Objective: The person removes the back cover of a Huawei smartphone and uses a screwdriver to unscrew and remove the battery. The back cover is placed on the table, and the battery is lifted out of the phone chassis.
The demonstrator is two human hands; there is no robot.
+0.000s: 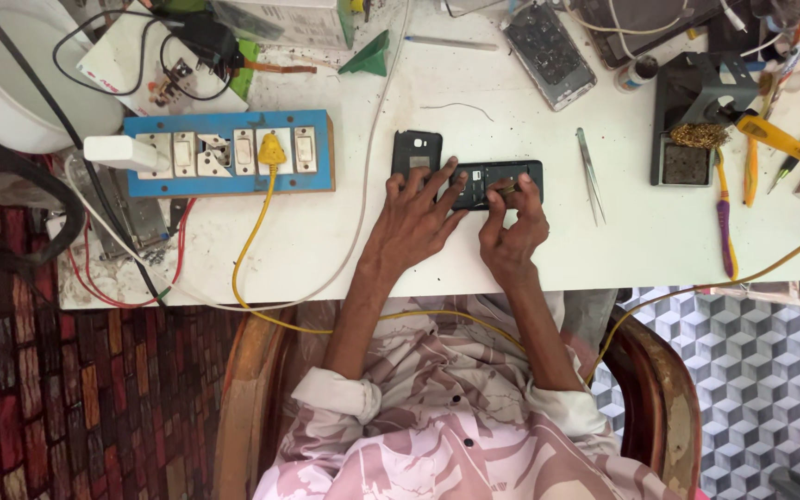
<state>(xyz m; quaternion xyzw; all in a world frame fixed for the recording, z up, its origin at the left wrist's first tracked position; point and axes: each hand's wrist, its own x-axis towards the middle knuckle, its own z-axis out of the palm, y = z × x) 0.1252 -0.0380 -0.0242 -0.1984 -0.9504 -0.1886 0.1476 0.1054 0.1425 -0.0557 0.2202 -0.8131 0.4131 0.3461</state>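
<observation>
The phone (pixel 495 181) lies flat on the table (pixel 326 231), under both hands. The left hand (pixel 416 218) presses it with spread fingers; the right hand (pixel 511 222) pinches its middle.

This is a small phone repair workshop, set up at a white worktable (pixel 344 250). The table is crowded with repair gear: a blue switch-and-socket board (pixel 233 153) with a yellow plug, tweezers (pixel 591 176), a soldering iron stand (pixel 696 120) with brass wool, screwdrivers (pixel 793 153), loose cables and an opened phone (pixel 548 42) lying stripped. The tabletop is stained and worn from use.
</observation>
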